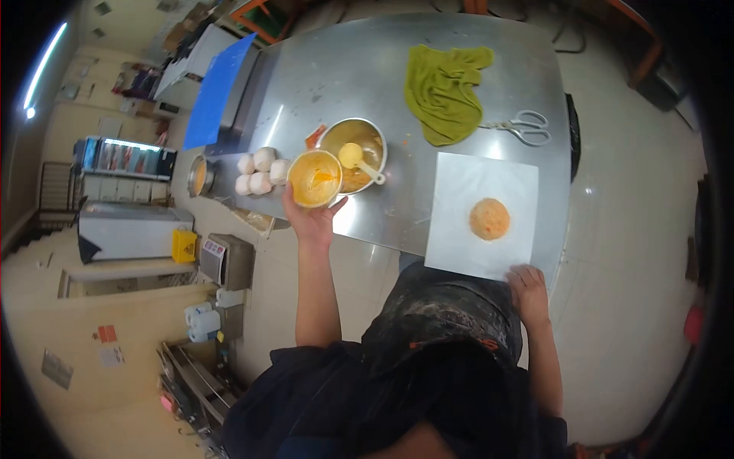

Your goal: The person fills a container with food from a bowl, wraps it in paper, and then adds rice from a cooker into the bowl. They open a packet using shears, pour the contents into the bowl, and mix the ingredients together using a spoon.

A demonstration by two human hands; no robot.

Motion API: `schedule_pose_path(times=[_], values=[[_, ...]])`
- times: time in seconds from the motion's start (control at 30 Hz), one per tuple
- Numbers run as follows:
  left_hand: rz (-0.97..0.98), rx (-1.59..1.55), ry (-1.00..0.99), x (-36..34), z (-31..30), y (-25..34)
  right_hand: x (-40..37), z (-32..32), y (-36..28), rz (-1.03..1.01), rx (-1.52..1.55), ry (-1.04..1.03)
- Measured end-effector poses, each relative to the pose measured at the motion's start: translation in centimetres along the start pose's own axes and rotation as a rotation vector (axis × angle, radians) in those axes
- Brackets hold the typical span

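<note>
Bowl (314, 178) is up in the left hand (312, 222), well left of the paper, so here's the rundown going down in size, with the paper as my reference point. Biggest is the steel bench (329, 73), which runs out beyond the paper and off to its left. The paper (451, 214) itself is a white sheet lying flat at the near side. Just beyond it is a crumpled green towel (443, 92). Left of the paper sits a metal basin (371, 131), with orange stuff inside. The bowl is smaller, tilted so you can see yellow-orange smears in it; the left grip is clamped on its side, fingers and thumb spread around it. The scissors (527, 128) lie beyond the paper's far right corner. On the paper there's a round orange mound (489, 219), a bit right of the middle. A yellow scoop (351, 155) shows left of the paper, over the basin, and farther left is a cluster of pale balls (260, 182). Right hand (527, 287) is at the paper's near right edge, fingertips next to it; can't tell if that grip is pinching the sheet.
</note>
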State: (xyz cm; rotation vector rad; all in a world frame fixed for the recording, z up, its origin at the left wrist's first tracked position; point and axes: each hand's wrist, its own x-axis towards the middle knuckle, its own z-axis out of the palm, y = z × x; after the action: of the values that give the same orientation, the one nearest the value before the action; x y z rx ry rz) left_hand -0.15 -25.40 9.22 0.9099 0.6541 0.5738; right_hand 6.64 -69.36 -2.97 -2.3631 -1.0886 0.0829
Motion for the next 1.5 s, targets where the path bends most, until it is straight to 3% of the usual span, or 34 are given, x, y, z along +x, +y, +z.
schedule_pose_path(times=[0.1, 0.17, 0.23, 0.3, 0.4, 0.5, 0.57, 0.63, 0.73, 0.83, 0.97, 1.03, 1.17, 1.23, 1.3, 1.37, 1.43, 1.5], values=[[0.041, 0.431, 0.173, 4.2, -3.8, 0.5, -0.2, 0.4, 0.4, -0.024, 0.030, -0.038], [-0.065, 0.512, 0.072, 6.4, -4.4, 0.5, 0.5, 0.1, 0.3, -0.038, 0.040, -0.065], [-0.056, 0.701, 0.166, 7.8, -2.5, -0.4, 1.2, -0.3, -0.1, -0.062, 0.049, -0.076], [-0.065, 0.784, 0.180, 8.1, -0.8, -0.6, 1.9, -0.3, -0.4, -0.063, 0.061, -0.102], [-0.109, 0.667, 0.134, 9.3, -1.7, -1.6, 2.1, -1.6, -0.7, -0.036, 0.087, -0.142], [0.761, 1.348, 0.559, 7.8, -2.1, -3.8, 2.7, -2.9, -1.3, 0.027, 0.099, -0.111], [0.573, 1.029, 0.245, 0.0, 4.2, -2.0, 3.5, -3.4, -1.3, 0.055, 0.092, -0.041], [0.756, 1.223, -0.243, -3.7, 5.3, -5.2, 3.9, -3.7, -1.6, 0.084, 0.068, 0.022], [0.757, 1.257, -0.817, -7.3, 7.6, -9.8, 4.5, -3.5, -1.3, 0.045, 0.072, 0.154], [0.635, 1.423, -0.908, -7.0, 6.6, -14.1, 5.1, -3.3, -0.9, 0.077, 0.113, 0.184], [0.266, 1.364, -0.837, -5.6, 4.9, -15.7, 4.4, -2.6, 0.3, 0.301, 0.275, 0.149], [0.210, 1.159, -0.787, -5.0, 3.4, -16.3, 4.3, -3.0, 0.0, 0.451, 0.450, 0.122], [-0.016, 0.846, -0.597, -5.0, 3.0, -16.7, 4.4, -3.5, 0.6, 0.532, 0.546, 0.042], [-0.150, 0.903, -0.506, -5.0, 3.3, -16.3, 4.5, -3.5, 0.6, 0.516, 0.530, 0.084], [-0.107, 0.870, -0.527, -4.5, 2.6, -16.9, 4.0, -2.5, 1.5, 0.370, 0.474, 0.144], [0.116, 0.740, -0.653, -3.4, 0.1, -19.2, 3.5, -2.0, 2.3, 0.259, 0.469, 0.184], [0.135, 0.737, -0.688, -2.9, -1.1, -19.3, 3.1, -1.7, 2.5, 0.187, 0.516, 0.202], [0.082, 0.703, -0.642, -3.0, -1.3, -19.0, 2.8, -1.0, 2.3, 0.250, 0.557, 0.197]])
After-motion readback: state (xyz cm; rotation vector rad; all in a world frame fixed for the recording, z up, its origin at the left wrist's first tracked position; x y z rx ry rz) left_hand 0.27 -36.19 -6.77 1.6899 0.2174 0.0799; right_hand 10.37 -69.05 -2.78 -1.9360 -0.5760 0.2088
